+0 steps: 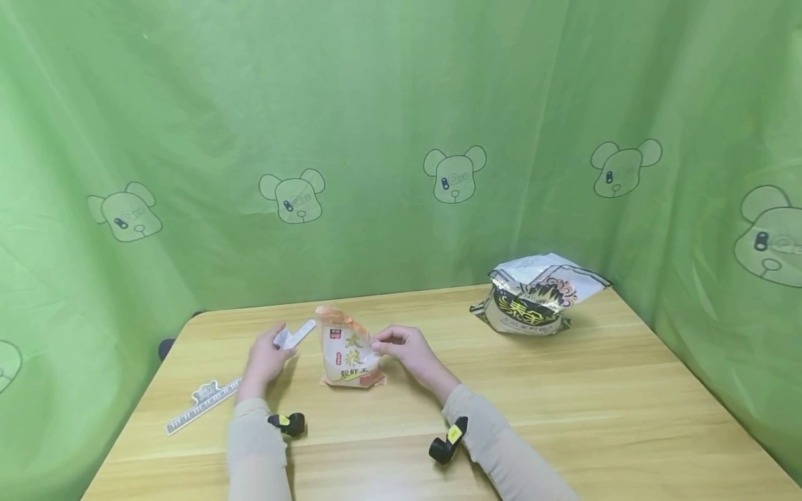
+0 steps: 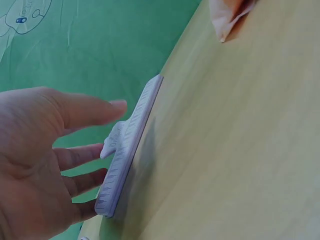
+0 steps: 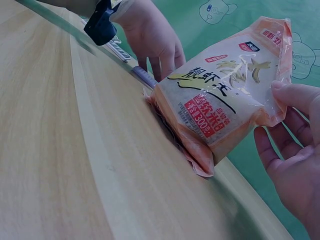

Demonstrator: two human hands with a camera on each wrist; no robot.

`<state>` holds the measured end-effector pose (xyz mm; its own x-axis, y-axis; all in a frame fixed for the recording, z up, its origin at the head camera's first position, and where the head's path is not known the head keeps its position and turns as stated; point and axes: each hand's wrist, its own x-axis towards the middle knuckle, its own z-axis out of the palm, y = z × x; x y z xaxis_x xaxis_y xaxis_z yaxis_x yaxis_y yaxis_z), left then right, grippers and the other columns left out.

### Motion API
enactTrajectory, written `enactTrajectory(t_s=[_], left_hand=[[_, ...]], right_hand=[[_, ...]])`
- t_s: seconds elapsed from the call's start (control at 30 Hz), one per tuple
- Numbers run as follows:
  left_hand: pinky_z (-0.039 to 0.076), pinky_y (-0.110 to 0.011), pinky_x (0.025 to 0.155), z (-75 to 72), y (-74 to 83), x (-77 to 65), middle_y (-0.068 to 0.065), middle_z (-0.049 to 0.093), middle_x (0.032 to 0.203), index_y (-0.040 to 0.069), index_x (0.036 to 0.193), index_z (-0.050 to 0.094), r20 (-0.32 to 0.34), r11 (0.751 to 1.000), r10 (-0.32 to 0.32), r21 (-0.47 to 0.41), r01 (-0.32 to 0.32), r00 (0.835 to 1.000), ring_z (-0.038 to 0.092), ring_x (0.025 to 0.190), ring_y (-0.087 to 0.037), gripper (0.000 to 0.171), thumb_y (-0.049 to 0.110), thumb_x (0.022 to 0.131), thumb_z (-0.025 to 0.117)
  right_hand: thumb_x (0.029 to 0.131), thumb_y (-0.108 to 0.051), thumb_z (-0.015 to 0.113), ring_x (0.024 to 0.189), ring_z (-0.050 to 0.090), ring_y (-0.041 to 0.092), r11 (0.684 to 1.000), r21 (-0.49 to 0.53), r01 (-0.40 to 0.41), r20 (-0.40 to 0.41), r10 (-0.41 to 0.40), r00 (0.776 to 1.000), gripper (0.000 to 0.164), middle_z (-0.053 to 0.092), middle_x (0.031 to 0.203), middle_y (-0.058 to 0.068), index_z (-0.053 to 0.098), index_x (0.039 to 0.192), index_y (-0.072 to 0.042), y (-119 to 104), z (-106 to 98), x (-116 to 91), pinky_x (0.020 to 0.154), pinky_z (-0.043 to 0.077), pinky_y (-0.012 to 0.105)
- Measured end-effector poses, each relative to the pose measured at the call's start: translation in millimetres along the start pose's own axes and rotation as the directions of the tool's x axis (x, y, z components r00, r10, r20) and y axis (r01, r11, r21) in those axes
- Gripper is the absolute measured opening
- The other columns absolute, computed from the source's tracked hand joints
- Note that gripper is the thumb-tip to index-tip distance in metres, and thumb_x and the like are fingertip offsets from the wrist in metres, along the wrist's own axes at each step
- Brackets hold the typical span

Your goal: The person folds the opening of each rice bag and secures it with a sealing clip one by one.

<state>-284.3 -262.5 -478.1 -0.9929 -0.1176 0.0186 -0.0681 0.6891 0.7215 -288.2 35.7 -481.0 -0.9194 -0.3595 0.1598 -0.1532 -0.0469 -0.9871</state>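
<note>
An orange-and-white bag of rice [image 1: 351, 355] stands on the table between the hands. My right hand [image 1: 407, 348] pinches its right edge, thumb [image 3: 295, 95] in front and fingers behind, as the right wrist view shows. To the left of the bag, my left hand [image 1: 266, 358] is at a long white clip [image 2: 131, 145] with ruler-like marks and a shaped handle. In the left wrist view its thumb stands apart above the clip's handle, and the fingertips reach the handle and the near end.
A second long clip [image 1: 207, 407], with a keyboard pattern, lies at the table's left. Toward the back right stands a larger white-and-black bag [image 1: 532, 299], its top folded over. Green curtain [image 1: 388, 139] surrounds the wooden table [image 1: 614, 403] behind and at the sides.
</note>
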Motion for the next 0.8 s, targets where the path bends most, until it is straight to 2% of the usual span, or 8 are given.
enactTrajectory(t_s=[0.23,0.43,0.53,0.67,0.8], left_hand=[[0.028,-0.059,0.101,1.8,-0.6,-0.4,-0.024,0.036,0.137,0.004,0.139,0.026,0.015,0.993,-0.065,0.101,0.063,0.998,0.039,0.121,-0.042,0.072,0.013,0.078,0.063],[0.03,-0.061,0.097,1.7,1.6,-3.3,-0.023,0.038,0.137,0.006,0.141,0.023,0.007,0.984,-0.087,0.158,0.085,0.996,0.04,0.12,-0.043,0.073,0.01,0.079,0.061],[0.031,-0.062,0.096,2.0,2.3,-5.5,-0.023,0.037,0.137,0.006,0.14,0.024,-0.001,0.978,-0.096,0.186,0.095,0.995,0.038,0.121,-0.044,0.071,0.007,0.079,0.059],[0.036,-0.058,0.09,1.8,3.6,-7.1,-0.021,0.046,0.13,0.009,0.137,0.032,-0.032,0.978,-0.101,0.178,0.105,0.994,0.045,0.115,-0.041,0.066,0.006,0.078,0.06],[0.041,-0.051,0.08,1.3,6.1,-8.4,-0.017,0.054,0.119,0.012,0.132,0.038,-0.059,0.982,-0.091,0.161,0.099,0.994,0.052,0.104,-0.036,0.062,0.005,0.075,0.063]], right_hand=[[0.073,-0.02,0.072,0.083,0.061,0.015,1.0,-0.009,-0.016,0.001,0.016,1.0,0.029,0.067,0.089,0.002,0.064,0.094,-0.002,-0.5,-0.8,1.0,0.081,0.049,0.031],[0.076,-0.016,0.069,0.083,0.06,0.013,0.999,-0.011,-0.037,0.016,0.037,0.999,0.026,0.066,0.091,0.003,0.063,0.096,0.0,-3.2,-1.4,0.6,0.082,0.049,0.03],[0.077,-0.012,0.068,0.082,0.06,0.012,0.999,-0.015,-0.048,0.022,0.048,0.999,0.024,0.066,0.09,0.002,0.062,0.096,0.001,-11.5,-0.3,-3.9,0.082,0.048,0.029],[0.077,-0.009,0.066,0.082,0.06,0.011,0.999,-0.019,-0.045,0.022,0.045,0.999,0.023,0.066,0.09,0.001,0.061,0.096,0.002,-22.5,1.5,-9.5,0.082,0.048,0.028],[0.078,-0.009,0.066,0.081,0.06,0.011,0.999,-0.018,-0.039,0.025,0.04,0.999,0.023,0.066,0.089,0.001,0.061,0.097,0.003,-24.2,1.9,-10.7,0.082,0.049,0.028]])
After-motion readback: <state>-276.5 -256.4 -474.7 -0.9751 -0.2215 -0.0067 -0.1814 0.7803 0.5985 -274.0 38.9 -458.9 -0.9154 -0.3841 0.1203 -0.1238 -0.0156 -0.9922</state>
